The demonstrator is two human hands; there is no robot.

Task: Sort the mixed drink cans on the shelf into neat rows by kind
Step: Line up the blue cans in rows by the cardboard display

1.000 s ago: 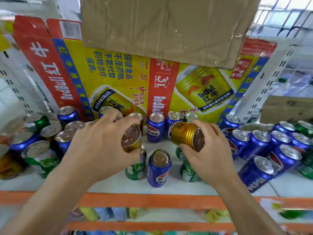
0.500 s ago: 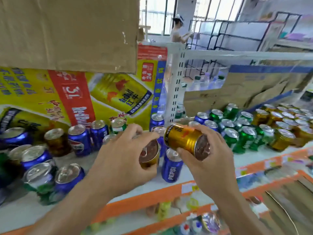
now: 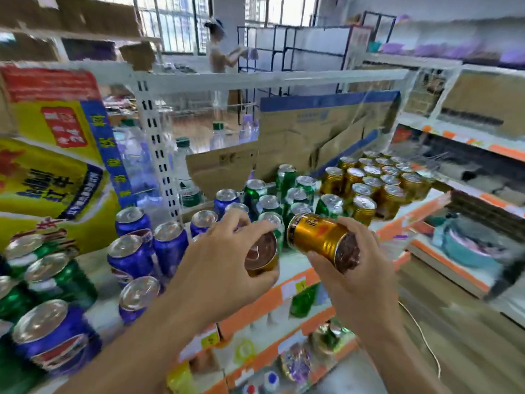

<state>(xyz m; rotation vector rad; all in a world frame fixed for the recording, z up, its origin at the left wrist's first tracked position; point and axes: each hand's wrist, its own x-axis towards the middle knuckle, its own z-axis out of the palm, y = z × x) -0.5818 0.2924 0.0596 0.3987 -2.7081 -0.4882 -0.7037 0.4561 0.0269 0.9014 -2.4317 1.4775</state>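
The gold can [image 3: 321, 237] gripped by the right hand [image 3: 358, 280] is shiny gold with a small red mark and dark lettering; its end is dark brown. The other gold can [image 3: 261, 254], in the left hand [image 3: 218, 268], has a gold wall and a coppery-brown top. Left of the grip, the blue cans [image 3: 170, 243] are deep blue with silver tops, some bearing a red-and-white roundel. Just beyond the grip, the green cans [image 3: 268, 203] have silver tops. Farther beyond, to the right, the grouped gold cans [image 3: 389, 191] also have silver tops. Far left of the grip, the carton [image 3: 42, 166] is yellow with red and blue bands. Below the grip, the shelf edge [image 3: 250, 308] is orange.
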